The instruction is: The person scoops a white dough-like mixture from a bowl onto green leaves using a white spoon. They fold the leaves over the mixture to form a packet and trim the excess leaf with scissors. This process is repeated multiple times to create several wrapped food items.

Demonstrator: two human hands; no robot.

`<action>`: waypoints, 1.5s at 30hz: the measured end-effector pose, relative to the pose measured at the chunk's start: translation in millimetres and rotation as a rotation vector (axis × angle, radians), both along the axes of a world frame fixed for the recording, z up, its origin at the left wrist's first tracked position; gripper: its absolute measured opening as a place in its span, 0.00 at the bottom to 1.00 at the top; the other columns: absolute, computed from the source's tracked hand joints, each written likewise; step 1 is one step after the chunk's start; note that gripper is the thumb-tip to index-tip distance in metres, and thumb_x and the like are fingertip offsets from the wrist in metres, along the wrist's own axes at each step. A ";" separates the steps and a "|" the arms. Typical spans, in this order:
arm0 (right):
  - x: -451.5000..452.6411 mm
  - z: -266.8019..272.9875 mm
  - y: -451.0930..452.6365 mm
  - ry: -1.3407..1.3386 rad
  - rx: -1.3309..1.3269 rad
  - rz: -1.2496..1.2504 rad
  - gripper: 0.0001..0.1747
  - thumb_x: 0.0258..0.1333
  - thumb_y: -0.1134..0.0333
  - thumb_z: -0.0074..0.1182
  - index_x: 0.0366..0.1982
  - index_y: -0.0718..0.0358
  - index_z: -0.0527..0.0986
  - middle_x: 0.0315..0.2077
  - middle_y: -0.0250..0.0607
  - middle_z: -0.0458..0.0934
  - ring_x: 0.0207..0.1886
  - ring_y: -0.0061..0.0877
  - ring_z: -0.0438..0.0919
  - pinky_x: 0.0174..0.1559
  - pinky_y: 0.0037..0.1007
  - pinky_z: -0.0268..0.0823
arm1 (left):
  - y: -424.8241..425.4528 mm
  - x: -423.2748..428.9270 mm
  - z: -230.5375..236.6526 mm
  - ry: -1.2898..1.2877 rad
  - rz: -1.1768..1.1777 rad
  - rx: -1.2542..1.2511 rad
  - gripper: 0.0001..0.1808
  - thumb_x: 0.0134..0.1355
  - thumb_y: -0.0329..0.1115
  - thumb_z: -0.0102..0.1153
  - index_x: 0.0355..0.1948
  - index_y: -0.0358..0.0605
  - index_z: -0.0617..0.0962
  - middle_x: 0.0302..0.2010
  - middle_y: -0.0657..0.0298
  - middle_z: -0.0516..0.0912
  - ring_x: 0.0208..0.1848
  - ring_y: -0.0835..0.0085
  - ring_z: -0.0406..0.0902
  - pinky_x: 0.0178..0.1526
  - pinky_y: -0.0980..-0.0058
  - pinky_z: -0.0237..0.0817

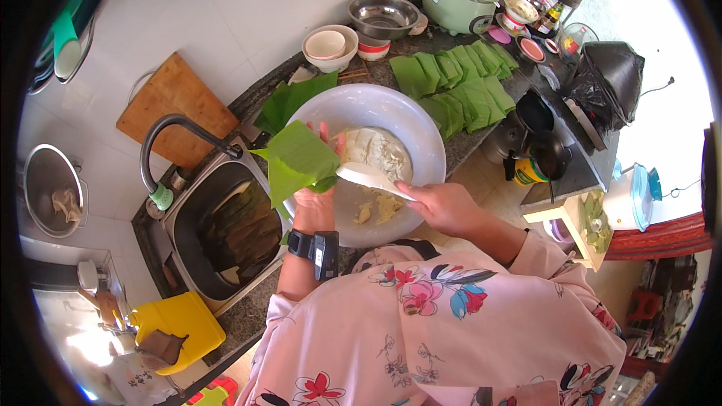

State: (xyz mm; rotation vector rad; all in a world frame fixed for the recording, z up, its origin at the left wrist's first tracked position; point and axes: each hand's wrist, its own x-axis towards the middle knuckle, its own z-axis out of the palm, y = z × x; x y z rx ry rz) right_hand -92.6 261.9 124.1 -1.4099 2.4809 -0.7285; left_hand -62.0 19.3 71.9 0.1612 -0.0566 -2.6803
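My left hand [317, 198] holds a folded green leaf [302, 157] above the left side of a large pale basin [424, 118]. In my right hand [439, 206] is a white spoon [369, 176], its bowl end touching or just beside the leaf's right edge. Pale dough [383, 149] lies in the basin, with smaller lumps [388, 208] nearer me. Whether anything sits inside the folded leaf is hidden. More loose green leaves [299, 98] lie behind the basin's left rim.
Rows of folded leaf parcels [457, 76] cover the counter at the right rear. A sink [183, 237] with dark leaves and a curved faucet [186, 118] is on the left. Bowls [333, 45], a steel basin [383, 14] and a green rice cooker [459, 0] stand along the wall.
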 end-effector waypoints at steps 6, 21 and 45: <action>3.9 -2.1 0.6 0.122 0.266 0.090 0.21 0.53 0.59 0.45 0.50 0.52 0.67 0.19 0.41 0.73 0.22 0.37 0.74 0.23 0.36 0.65 | -2.0 -0.6 -4.2 -0.021 0.010 -0.045 0.24 0.57 0.54 0.43 0.50 0.53 0.71 0.51 0.64 0.72 0.55 0.59 0.66 0.58 0.46 0.50; -41.8 -3.9 11.1 -0.195 -0.163 -0.244 0.09 0.53 0.66 0.48 0.32 0.63 0.67 0.21 0.46 0.73 0.26 0.41 0.74 0.27 0.36 0.63 | 6.2 46.8 3.1 0.041 -0.524 -0.304 0.26 0.60 0.46 0.45 0.58 0.52 0.61 0.59 0.59 0.60 0.61 0.49 0.53 0.51 0.34 0.53; -44.5 -13.6 -12.3 0.019 -0.157 -0.097 0.07 0.52 0.65 0.49 0.33 0.59 0.69 0.25 0.42 0.75 0.28 0.39 0.74 0.27 0.35 0.64 | 7.3 79.6 9.9 0.002 -0.835 -0.154 0.32 0.61 0.49 0.41 0.61 0.44 0.54 0.60 0.44 0.55 0.56 0.34 0.57 0.44 0.35 0.60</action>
